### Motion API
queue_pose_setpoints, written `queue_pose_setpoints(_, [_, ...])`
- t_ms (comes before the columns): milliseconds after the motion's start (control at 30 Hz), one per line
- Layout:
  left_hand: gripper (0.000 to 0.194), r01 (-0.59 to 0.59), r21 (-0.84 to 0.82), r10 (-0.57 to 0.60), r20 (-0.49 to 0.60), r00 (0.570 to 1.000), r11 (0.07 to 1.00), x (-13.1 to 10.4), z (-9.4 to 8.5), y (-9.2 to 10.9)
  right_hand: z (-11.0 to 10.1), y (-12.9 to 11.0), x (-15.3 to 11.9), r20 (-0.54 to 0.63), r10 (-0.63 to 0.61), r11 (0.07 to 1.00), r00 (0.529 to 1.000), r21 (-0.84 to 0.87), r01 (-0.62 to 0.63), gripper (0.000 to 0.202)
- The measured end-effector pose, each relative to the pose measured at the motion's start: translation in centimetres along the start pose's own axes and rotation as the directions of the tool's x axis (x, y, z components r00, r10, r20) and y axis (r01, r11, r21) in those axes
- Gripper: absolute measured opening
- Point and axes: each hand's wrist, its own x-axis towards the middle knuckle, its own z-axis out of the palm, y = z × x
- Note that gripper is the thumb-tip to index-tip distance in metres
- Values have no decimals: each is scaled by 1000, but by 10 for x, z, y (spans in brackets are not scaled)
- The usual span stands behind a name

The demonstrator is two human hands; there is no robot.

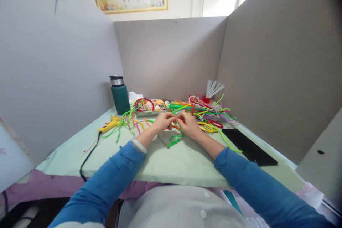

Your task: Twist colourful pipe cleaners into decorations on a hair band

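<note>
Above the middle of the table, my left hand (165, 121) and my right hand (188, 124) meet fingertip to fingertip, both closed in a pinch. A green pipe cleaner (174, 143), coiled tightly at its lower end, hangs below the fingers and runs up to them. The exact spot where it is pinched is hidden by the fingertips. Close under the hands, a bit of orange pipe cleaner (175, 127) shows. Behind them, a large heap of many-coloured pipe cleaners (203, 108) spreads to the right.
A metal tray (149, 113) with shell-like pieces stands behind my hands. On the left are a green bottle (120, 98) and a yellow glue gun (109, 124) with a black cord. White sticks (213, 89) stand in a red cup; a black phone-like slab (248, 146) lies right. Grey partitions surround the table.
</note>
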Motion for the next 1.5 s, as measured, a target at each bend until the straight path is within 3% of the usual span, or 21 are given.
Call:
queue_pose_setpoints(267, [18, 23, 2, -23, -17, 1000, 1000, 3, -1, -4, -3, -3, 1, 164, 13, 979, 986, 197, -46, 16])
queue_pose_setpoints(567, [20, 13, -116, -9, 35, 999, 993, 4, 2, -10, -1, 2, 4, 69, 118, 941, 991, 312, -133, 15])
queue_pose_setpoints(667, [17, 39, -136, -38, 12, 999, 990, 3, 2, -7, -4, 0, 4, 183, 188, 864, 965, 437, -251, 17])
queue_pose_setpoints(767, [15, 63, -195, -60, 17, 998, 979, 2, 2, -4, -7, -1, 2, 343, 232, 733, 910, 554, -395, 21])
queue_pose_setpoints(900, [20, 61, -264, -56, 28, 998, 963, 2, 1, -8, -10, 3, 1, 437, 212, 622, 874, 629, -466, 24])
queue_pose_setpoints(1200, [24, 78, -291, -49, 107, 993, 953, 3, -2, -10, -7, 6, 2, 359, 193, 706, 913, 595, -383, 23])
queue_pose_setpoints(1500, [23, 81, -132, -73, 63, 995, 988, 1, -1, -13, -8, 1, 2, 353, 223, 731, 909, 556, -396, 21])
